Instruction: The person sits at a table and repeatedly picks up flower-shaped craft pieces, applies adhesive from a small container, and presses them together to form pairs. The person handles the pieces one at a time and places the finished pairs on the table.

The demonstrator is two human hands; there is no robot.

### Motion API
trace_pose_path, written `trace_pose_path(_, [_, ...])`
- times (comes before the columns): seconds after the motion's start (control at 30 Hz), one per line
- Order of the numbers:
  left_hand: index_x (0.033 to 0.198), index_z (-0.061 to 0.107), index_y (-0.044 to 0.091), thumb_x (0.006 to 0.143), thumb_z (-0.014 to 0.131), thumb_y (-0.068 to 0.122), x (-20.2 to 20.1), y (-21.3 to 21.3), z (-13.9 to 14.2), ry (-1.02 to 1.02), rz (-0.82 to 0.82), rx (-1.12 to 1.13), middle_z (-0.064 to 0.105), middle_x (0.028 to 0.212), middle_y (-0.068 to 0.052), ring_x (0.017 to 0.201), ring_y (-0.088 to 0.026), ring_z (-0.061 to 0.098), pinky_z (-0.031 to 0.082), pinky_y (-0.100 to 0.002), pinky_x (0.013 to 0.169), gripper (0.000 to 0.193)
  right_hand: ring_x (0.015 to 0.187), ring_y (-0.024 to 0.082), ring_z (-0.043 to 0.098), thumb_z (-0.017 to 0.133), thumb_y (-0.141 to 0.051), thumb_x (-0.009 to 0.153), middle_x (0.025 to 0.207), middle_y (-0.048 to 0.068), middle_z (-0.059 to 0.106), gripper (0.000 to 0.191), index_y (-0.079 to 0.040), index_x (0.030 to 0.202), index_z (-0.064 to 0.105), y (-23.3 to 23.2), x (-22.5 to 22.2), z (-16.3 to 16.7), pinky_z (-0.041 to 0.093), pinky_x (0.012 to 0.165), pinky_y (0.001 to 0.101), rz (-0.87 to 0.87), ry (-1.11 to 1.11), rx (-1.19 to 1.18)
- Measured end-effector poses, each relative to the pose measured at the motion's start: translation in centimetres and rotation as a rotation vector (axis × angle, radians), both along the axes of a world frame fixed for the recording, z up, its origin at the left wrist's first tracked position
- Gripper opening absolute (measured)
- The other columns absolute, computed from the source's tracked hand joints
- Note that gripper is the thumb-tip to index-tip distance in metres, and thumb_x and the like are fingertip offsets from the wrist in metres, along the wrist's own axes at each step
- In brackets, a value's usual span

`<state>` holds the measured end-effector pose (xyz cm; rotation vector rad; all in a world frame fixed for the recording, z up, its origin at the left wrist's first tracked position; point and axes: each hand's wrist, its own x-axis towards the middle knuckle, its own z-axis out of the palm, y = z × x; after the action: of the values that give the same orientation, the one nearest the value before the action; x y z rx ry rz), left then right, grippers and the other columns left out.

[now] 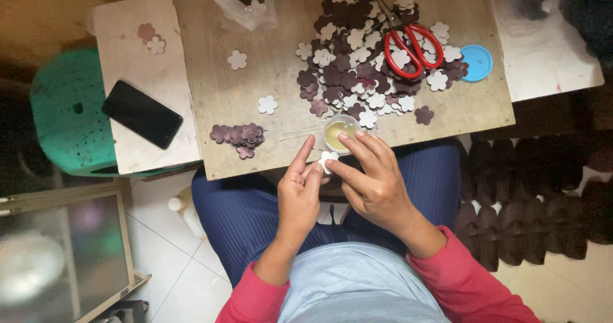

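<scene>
Both hands meet just below the near edge of the bench (211,99), over the person's blue-clad lap. The left hand (299,192) and the right hand (373,179) share one small white flower cutout (328,159): the left thumb and fingers pinch it from the left, forefinger pointing up toward the bench, while the right fingertips press on it from the right. So each grip is closed on that cutout, which sits between the two hands, just under the bench edge.

Right above the hands, at the bench's near edge, stands a small clear cup (339,132) with yellowish liquid; the right fingertips lie just beside its rim. Behind the cup spreads a loose pile (357,67) of white and dark purple flower cutouts. Red-handled scissors (412,48) lie on top of the pile at its right side, and a blue lid (477,62) rests near the bench's right edge. A small stack of purple cutouts (239,134) sits to the left near the front edge, with two lone white ones further in. A clear bag (246,0) lies at the far edge.

On a pale board (137,48) to the left lies a black phone (142,114), with two cutouts near the far corner. A green stool (64,112) shows under that board
</scene>
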<state>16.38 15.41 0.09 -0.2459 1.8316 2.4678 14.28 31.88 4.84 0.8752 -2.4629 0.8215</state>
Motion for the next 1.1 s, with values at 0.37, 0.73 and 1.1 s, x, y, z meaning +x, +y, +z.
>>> trace_pose_path(0.37, [0.162,0.033,0.004,0.104,0.051,0.003,-0.1,-0.1,-0.8,0.014,0.008,0.009,0.072,0.106,-0.008,0.094,-0.009,0.067,0.058,-0.025,0.082,0.061,0.138,0.037,0.048,0.074,-0.003,0.077,0.146,0.013,0.056,0.041,-0.011,0.116,0.076,0.1,-0.1,-0.1,0.040,0.118,0.0514,-0.037,0.024,0.014])
trace_pose_path(0.73, [0.160,0.031,0.003,0.101,0.051,0.007,-0.7,-0.8,-1.0,-0.072,-0.012,0.007,0.076,0.103,-0.007,0.088,-0.010,0.071,0.056,-0.022,0.074,0.062,0.126,0.032,0.062,0.072,0.009,0.082,0.130,0.010,0.067,0.044,-0.009,0.122,0.067,1.3,-0.6,-0.1,0.051,0.110,0.0436,0.010,-0.020,-0.272])
trace_pose_path(1.1, [0.160,0.034,0.008,0.097,0.054,0.011,-1.6,-1.4,-0.9,-0.241,-0.247,0.056,0.074,0.098,-0.005,0.075,-0.009,0.068,0.048,-0.021,0.059,0.066,0.094,0.017,0.073,0.081,0.009,0.083,0.110,0.012,0.067,0.066,-0.005,0.142,0.055,1.0,-1.0,-1.6,0.059,0.080,0.0276,0.121,-0.105,-0.385])
